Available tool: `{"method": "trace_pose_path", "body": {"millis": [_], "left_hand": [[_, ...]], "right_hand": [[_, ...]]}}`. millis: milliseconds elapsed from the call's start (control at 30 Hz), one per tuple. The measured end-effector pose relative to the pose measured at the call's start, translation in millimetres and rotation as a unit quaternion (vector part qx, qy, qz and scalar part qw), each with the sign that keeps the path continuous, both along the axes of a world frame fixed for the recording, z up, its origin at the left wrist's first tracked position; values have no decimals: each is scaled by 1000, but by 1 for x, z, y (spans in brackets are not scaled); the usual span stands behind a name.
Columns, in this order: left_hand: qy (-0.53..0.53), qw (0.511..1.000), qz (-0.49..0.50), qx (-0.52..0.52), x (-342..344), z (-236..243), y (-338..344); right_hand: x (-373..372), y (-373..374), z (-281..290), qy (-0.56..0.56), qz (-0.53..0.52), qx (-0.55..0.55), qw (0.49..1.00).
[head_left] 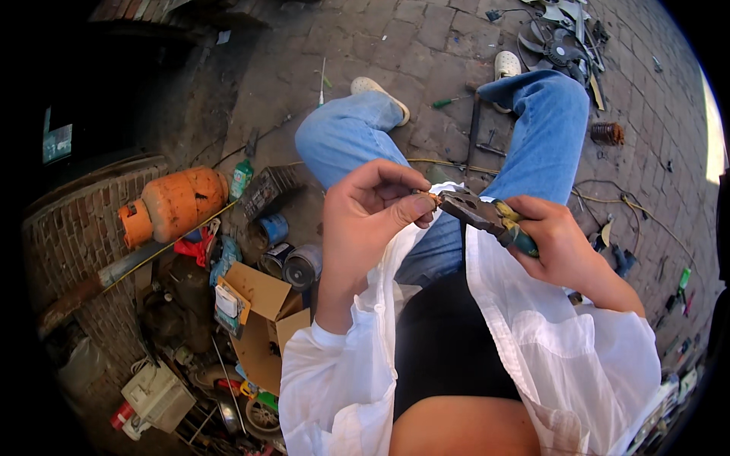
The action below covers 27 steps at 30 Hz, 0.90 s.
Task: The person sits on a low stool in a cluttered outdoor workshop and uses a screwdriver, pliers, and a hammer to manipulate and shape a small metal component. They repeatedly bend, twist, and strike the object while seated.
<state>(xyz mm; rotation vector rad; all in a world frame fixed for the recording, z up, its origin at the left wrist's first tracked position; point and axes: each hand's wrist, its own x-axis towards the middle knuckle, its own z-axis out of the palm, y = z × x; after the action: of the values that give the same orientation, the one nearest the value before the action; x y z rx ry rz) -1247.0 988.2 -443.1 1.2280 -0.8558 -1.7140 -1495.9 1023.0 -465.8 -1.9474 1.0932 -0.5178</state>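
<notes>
**A:** Here we are, close in over the lap! The left hand [366, 209] has thumb and fingertips pinched around a small copper-coloured piece [433, 199], and the right hand [559, 239] is wrapped round the handles of the pliers [477, 211].

**B:** And the pliers' tips are right up at that piece, between the two hands. Are they biting?

**A:** They look to be touching, but I can't tell how firmly; the fingers hide part of it.

**B:** So how far along?

**A:** Mid-job, I'd judge: piece held, tool brought to it. It's not out of the fingers yet, so working it with the pliers looks unfinished. How much is left, I can't say.

**B:** Any writing to call?

**A:** Nothing legible! There's a pale label on the green bottle [241, 178], markings on the blue tin [272, 229] and a white round sticker on the fan [560, 52], all too small to read.
</notes>
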Motion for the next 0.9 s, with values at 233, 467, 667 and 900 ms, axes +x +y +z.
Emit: {"method": "trace_pose_path", "body": {"millis": [233,467,667,900], "left_hand": [[222,974,-30,25,-1,-21,-2],[271,961,-8,49,-5,-27,-6],[201,979,-2,14,-4,-29,-5],[107,994,-27,-7,1,-19,-3]], "right_hand": [[-2,0,-3,-91,18,68,993],[0,-2,-2,-120,10,50,991],[2,-3,-7,-116,12,65,991],[1,-4,-3,-102,14,58,993]]}}
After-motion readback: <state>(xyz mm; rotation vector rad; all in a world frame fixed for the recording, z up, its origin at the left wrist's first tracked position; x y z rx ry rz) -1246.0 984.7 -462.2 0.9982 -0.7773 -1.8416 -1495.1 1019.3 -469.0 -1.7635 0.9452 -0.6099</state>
